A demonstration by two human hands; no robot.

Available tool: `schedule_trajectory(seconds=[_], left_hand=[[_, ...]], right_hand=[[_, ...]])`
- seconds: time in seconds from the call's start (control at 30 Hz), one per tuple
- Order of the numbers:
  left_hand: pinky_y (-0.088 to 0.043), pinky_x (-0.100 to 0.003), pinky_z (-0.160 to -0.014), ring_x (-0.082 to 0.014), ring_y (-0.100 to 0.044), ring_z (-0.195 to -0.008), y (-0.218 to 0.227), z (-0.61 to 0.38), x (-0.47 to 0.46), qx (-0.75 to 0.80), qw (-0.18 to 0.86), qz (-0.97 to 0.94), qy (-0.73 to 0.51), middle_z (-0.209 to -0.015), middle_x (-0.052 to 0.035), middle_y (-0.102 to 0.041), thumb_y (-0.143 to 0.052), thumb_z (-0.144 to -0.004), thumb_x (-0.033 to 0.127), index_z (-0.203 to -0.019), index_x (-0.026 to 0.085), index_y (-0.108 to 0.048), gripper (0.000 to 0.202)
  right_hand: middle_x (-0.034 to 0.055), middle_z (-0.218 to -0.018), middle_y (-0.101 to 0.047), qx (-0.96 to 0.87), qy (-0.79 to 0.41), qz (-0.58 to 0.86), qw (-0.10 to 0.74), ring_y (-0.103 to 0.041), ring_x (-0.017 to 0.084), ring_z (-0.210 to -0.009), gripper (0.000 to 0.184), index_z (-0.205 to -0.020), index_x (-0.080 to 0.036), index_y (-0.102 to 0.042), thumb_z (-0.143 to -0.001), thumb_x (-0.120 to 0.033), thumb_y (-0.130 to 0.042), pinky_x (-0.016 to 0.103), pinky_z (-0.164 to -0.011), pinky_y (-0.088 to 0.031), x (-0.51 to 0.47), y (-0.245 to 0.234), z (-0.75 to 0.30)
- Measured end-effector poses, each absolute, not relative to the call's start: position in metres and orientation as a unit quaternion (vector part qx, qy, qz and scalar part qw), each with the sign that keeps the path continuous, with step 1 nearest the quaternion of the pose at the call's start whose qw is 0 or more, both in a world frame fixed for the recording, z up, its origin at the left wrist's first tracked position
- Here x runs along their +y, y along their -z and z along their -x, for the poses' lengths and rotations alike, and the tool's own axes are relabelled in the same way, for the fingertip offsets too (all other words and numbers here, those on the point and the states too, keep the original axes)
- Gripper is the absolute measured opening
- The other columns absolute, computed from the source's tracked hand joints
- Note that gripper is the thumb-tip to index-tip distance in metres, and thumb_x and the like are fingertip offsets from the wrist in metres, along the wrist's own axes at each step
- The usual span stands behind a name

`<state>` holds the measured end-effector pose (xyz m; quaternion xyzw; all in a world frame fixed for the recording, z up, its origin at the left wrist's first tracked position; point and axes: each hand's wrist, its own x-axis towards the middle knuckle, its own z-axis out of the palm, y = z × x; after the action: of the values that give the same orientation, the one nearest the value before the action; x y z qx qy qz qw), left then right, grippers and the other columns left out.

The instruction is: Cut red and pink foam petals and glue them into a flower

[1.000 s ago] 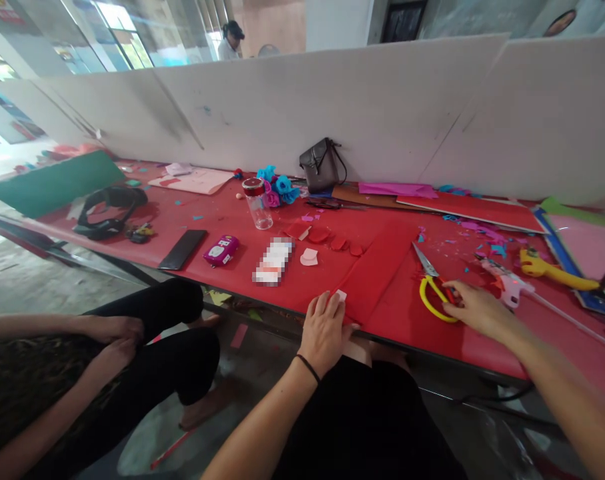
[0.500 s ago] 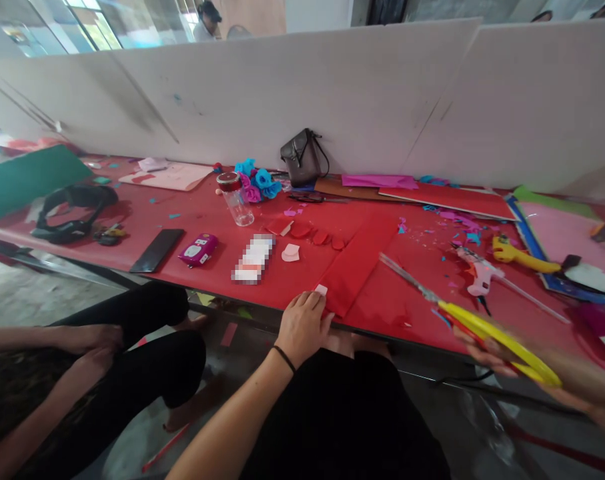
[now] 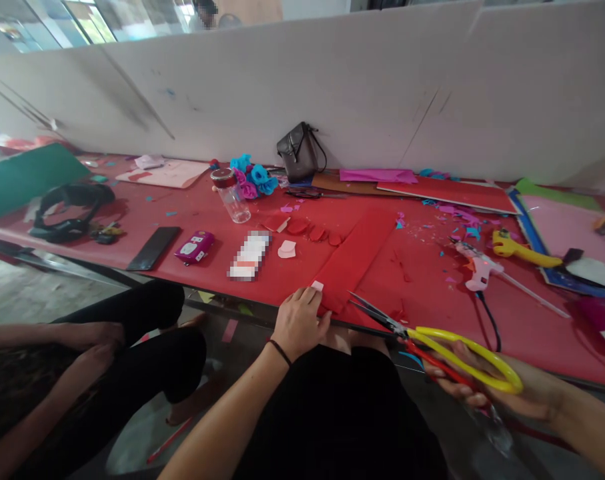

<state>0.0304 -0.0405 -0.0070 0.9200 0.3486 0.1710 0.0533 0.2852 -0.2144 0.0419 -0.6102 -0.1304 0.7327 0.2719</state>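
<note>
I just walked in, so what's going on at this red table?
A person's left hand rests on a red sheet at the table's front edge, a small pale pink piece at its fingers. Their right hand holds scissors, blades slightly apart, tips close to the sheet. Loose red pieces lie beyond the left hand. Another person sits to the left.

Daylight enters through the windows at upper left; shadows are soft, outer edges stretched and blurred.
</note>
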Motion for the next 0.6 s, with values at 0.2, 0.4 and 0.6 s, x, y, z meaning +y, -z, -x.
schedule_trajectory(seconds=[0.2, 0.4, 0.6], left_hand=[[-0.053, -0.036, -0.085, -0.0228, -0.059, -0.098, 0.007, -0.030, -0.041, 0.353, 0.070, -0.915, -0.185, -0.108, -0.0090, -0.065, -0.059, -0.081, 0.030, -0.110, 0.016, -0.059, 0.032], [-0.054, -0.037, -0.082, -0.0242, -0.060, -0.097, 0.007, -0.037, -0.046, 0.379, 0.061, -0.901, -0.200, -0.106, -0.0089, -0.066, -0.062, -0.079, 0.036, -0.105, 0.016, -0.061, 0.033], [-0.054, -0.035, -0.078, -0.0221, -0.060, -0.091, 0.016, -0.044, -0.048, 0.388, 0.011, -0.900, -0.198, -0.096, -0.0073, -0.066, -0.054, -0.082, 0.020, -0.094, 0.019, -0.063, 0.016]], right_hand=[[0.0008, -0.069, -0.058, -0.114, -0.736, 0.568, 0.349, -0.045, 0.004, -0.049, 0.054, -0.086, -0.021, -0.065, -0.053, -0.059, -0.083, 0.009, -0.040, -0.035, -0.189, -0.040, -0.275], [-0.0027, -0.059, -0.050, -0.178, -0.721, 0.596, 0.307, -0.039, 0.003, -0.044, 0.039, -0.084, -0.019, -0.062, -0.071, -0.053, -0.074, 0.008, -0.036, -0.032, -0.175, -0.042, -0.271], [-0.0014, -0.068, -0.054, -0.162, -0.729, 0.581, 0.323, -0.044, 0.003, -0.048, 0.048, -0.081, -0.020, -0.062, -0.061, -0.060, -0.078, 0.007, -0.038, -0.032, -0.172, -0.043, -0.280]])
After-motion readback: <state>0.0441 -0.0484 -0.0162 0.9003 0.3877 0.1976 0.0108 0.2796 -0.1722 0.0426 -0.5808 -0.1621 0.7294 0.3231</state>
